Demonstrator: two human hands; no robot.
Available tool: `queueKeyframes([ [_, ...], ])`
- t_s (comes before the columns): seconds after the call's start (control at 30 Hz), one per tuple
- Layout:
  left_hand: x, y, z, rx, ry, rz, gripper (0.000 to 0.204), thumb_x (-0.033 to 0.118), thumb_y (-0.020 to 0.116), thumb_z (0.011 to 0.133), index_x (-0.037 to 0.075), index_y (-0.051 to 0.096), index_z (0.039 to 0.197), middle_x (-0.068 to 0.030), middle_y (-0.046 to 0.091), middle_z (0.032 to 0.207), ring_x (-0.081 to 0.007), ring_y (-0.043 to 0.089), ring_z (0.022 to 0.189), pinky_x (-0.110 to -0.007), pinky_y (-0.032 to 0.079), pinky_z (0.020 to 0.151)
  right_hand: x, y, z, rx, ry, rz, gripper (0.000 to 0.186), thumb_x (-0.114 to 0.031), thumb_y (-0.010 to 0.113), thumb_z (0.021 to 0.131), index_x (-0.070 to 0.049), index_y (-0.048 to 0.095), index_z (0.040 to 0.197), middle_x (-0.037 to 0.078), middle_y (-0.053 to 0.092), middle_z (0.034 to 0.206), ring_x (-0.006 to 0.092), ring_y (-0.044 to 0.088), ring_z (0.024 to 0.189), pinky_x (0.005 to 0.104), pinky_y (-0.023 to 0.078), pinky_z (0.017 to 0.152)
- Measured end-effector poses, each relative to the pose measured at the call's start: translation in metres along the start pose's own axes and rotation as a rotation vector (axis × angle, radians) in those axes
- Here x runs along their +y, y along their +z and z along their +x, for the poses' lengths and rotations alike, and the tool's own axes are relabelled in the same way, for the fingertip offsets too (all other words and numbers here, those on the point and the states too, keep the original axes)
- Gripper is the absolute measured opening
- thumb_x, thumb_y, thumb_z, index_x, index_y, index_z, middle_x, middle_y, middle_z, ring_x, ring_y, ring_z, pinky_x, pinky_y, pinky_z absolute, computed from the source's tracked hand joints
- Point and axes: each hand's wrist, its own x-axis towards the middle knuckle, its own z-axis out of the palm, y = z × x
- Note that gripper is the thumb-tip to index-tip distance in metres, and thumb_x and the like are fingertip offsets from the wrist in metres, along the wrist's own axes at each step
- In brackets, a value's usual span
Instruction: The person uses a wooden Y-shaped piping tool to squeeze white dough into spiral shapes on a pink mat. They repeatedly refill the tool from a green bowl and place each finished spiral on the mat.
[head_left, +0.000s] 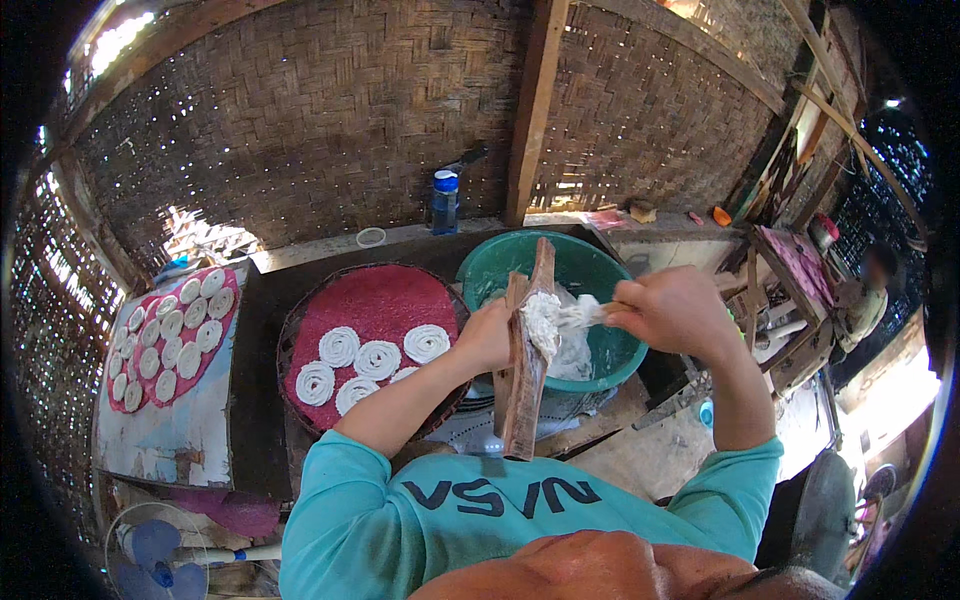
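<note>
My left hand (487, 335) is closed on a long wooden press (526, 395), held tilted over the near side of a green basin (592, 252). A mound of white dough (541, 322) sits on the middle of the wood. My right hand (665, 312) grips a short utensil (583, 314) smeared with the same white dough; its head meets the mound, and its exact kind is hidden. More pale dough lies in the basin. Left of the basin, a round tray (290, 340) lined with red cloth (375, 290) carries several white dough coils (378, 359).
At the far left, a board (165, 440) holds another red cloth with several white coils (172, 324). A blue water bottle (445, 205) stands by the woven wall (330, 120). A fan (157, 550) is at lower left. Another person (862, 305) is at far right.
</note>
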Motion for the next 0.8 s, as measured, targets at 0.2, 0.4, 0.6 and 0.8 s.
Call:
queueKeyframes([
  [0.2,0.006,-0.012,0.000,-0.120,-0.075,-0.258,0.062,0.032,0.082,0.059,0.009,0.060,0.112,-0.0084,0.065,0.104,-0.0213,0.061,0.096,-0.034,0.048,0.083,-0.035,0.031,0.011,0.306,-0.384,-0.336,0.013,-0.023,0.058,0.080,-0.013,0.057,0.088,0.001,0.059,0.079,0.0157,0.057,0.071,0.0315,0.041,0.058],
  [0.4,-0.020,-0.021,-0.006,-0.052,0.036,-0.297,0.046,0.036,0.070,0.072,0.003,0.063,0.104,-0.0172,0.066,0.097,-0.0295,0.063,0.090,-0.039,0.048,0.079,-0.022,0.020,-0.021,0.704,-0.413,-0.476,0.024,-0.017,0.069,0.073,-0.012,0.059,0.093,0.000,0.057,0.081,0.0130,0.053,0.067,0.0262,0.039,0.057],
  [0.6,-0.021,-0.017,0.009,0.123,0.225,-0.336,0.039,0.030,0.063,0.078,0.004,0.059,0.107,-0.0195,0.064,0.097,-0.0352,0.061,0.093,-0.040,0.048,0.079,-0.013,0.057,-0.056,0.838,0.289,0.189,0.023,-0.009,0.074,0.072,-0.006,0.064,0.092,0.004,0.061,0.078,0.0134,0.054,0.061,0.0265,0.041,0.056],
  [0.8,-0.048,0.018,0.036,0.221,0.086,-0.576,0.045,0.026,0.070,0.075,0.004,0.057,0.111,-0.0084,0.064,0.101,-0.0208,0.061,0.094,-0.034,0.047,0.084,-0.053,0.147,-0.014,0.720,0.574,0.912,0.024,-0.010,0.076,0.070,-0.001,0.066,0.090,0.008,0.065,0.074,0.0119,0.059,0.065,0.0265,0.048,0.063],
])
